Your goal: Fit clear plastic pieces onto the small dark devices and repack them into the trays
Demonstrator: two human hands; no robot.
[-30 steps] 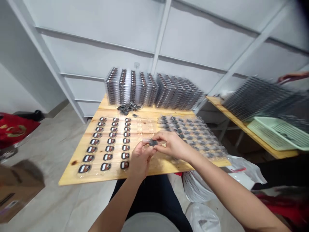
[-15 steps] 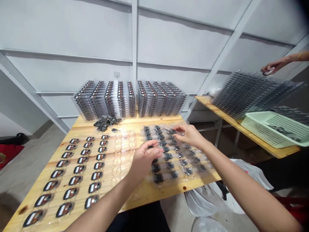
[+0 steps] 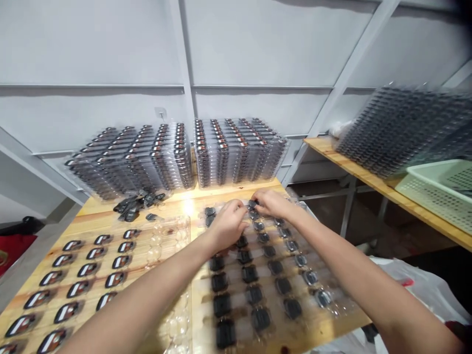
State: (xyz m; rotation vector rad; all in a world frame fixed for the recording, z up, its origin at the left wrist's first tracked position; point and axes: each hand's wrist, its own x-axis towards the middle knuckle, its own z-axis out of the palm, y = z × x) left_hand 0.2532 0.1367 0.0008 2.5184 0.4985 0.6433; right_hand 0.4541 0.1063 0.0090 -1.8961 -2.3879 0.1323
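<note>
A clear blister tray [image 3: 273, 300] of dark moulded pieces [image 3: 250, 274] lies on the wooden table [image 3: 96, 209], its pockets set out in rows, and both hands work at its far end. The right hand [image 3: 272, 204] has a narrow grip, fingers curled down, with the fingertips [image 3: 254, 203] on or just against a dark piece in the farthest row. The left hand [image 3: 228, 225] is just beside it, also arched over the tray with its fingers bent down, in a narrow grip near the same rows. The backs of the hands hide whatever lies under the palms, so I cannot tell whether either grip is holding a piece.

Left of the tray, a clear empty-looking blister sheet [image 3: 167, 241] lies next to rows of red, white and black badge-shaped pieces [image 3: 78, 275] in clear pockets. The left forearm cuts across both, hiding part of them. Past these sit a small heap of loose dark pieces [image 3: 137, 204] and tall rows of stacked blister trays [image 3: 177, 157]. To the right, a second table [image 3: 354, 169] carries a blurred stack of trays [image 3: 394, 130] and a pale green plastic basket [image 3: 437, 191], cut off by the frame edge.
</note>
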